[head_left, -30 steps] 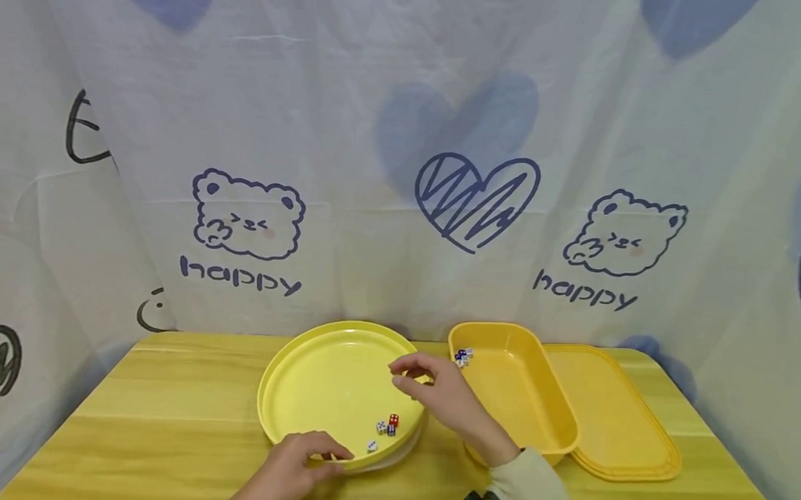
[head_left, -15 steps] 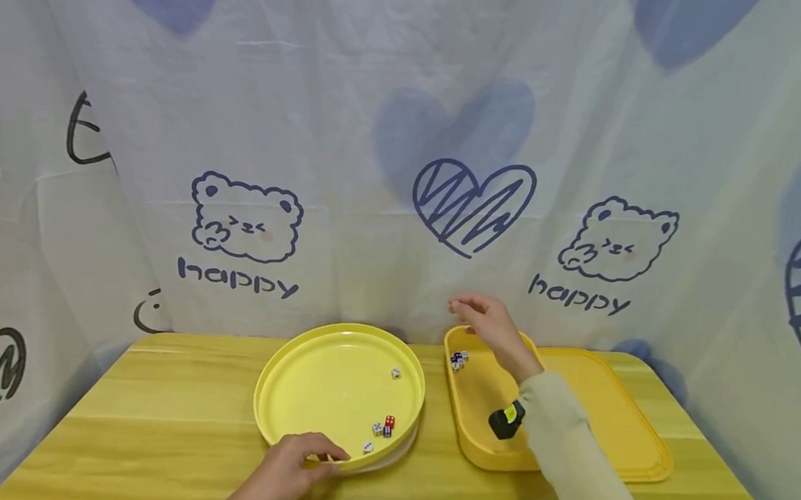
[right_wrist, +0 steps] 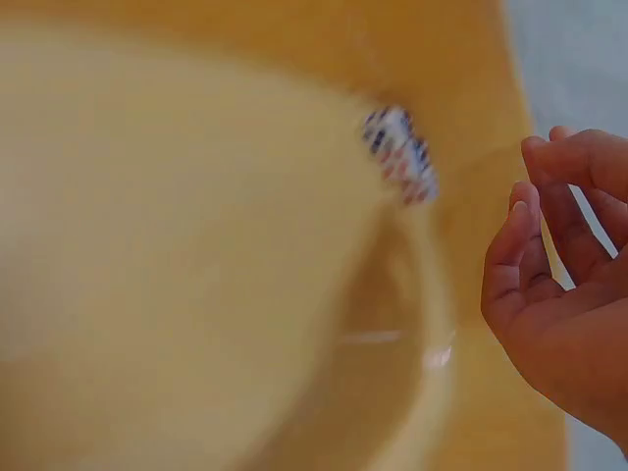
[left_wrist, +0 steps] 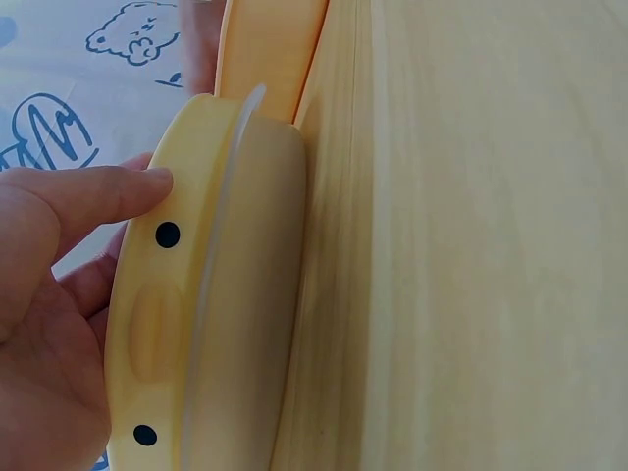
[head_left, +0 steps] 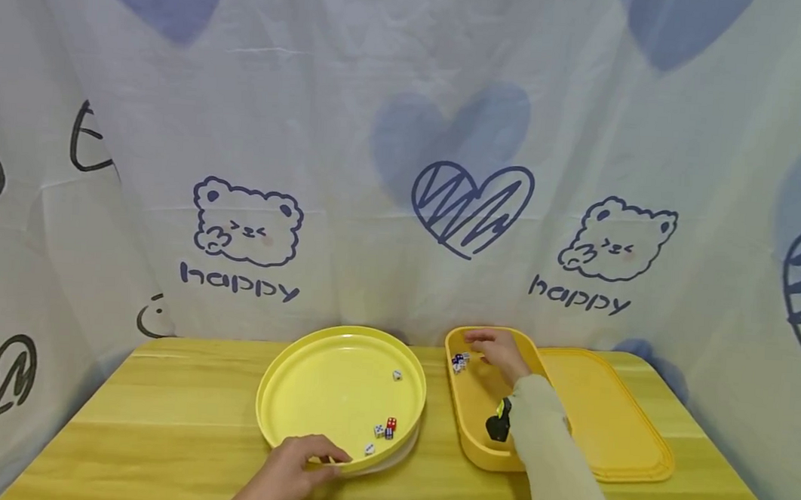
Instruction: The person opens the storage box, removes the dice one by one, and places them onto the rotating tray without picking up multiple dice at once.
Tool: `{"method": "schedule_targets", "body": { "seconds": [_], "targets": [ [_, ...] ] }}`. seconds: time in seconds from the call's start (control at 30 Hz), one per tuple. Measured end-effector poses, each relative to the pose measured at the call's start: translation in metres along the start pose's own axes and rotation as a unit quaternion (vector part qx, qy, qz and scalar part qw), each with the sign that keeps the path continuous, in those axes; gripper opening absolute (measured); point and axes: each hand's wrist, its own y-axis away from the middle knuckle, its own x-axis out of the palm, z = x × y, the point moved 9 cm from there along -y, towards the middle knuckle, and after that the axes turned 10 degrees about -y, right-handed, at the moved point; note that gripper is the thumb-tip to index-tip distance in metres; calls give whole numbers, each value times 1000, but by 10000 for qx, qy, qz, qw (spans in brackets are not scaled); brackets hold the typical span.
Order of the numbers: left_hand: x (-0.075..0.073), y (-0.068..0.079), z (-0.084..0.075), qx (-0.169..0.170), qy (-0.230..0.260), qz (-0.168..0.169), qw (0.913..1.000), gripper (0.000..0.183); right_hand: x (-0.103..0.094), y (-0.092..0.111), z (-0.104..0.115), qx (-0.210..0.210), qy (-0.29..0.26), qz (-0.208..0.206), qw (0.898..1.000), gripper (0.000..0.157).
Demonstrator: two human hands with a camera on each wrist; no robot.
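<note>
My left hand [head_left: 284,472] grips the near rim of a round yellow tray [head_left: 265,424], its thumb [left_wrist: 123,196] on the outer wall and fingers behind the rim. On the tray are a red die [head_left: 391,423], a blue die [head_left: 388,434] and several white dice, one lying apart, a white die [head_left: 397,375] toward the back right. Inside the far end of an orange rectangular box [head_left: 481,457] is my right hand [head_left: 500,350]. Its thumb and fingers are bent with a gap between the tips, and nothing shows in them. Close by, several blue and white dice [head_left: 459,361] lie in the box's far left corner.
An orange lid [head_left: 618,427] lies flat on the wooden table [head_left: 160,419], right of the box and partly under it. A pale rim [left_wrist: 218,196] shows beneath the tray. Behind the table hangs a printed curtain [head_left: 352,262].
My right hand has moved from above the tray's right side, over the box's far edge, and down into the box. The back-right white die is now uncovered. My left hand stays put.
</note>
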Motion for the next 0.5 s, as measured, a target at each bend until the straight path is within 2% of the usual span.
{"method": "schedule_targets", "body": {
  "seconds": [0.23,0.3,0.5],
  "targets": [
    [-3,1,1,96,-5,-102,9999,11,-3,-13,-22,-217,-336,-96,9992,27],
    [-2,1,3,57,17,-90,9999,11,0,-15,-28,-139,-480,-107,9987,27],
    [-2,3,4,-11,59,-35,10000,11,8,-18,-38,-28,-223,-264,9994,27]
  ]
}}
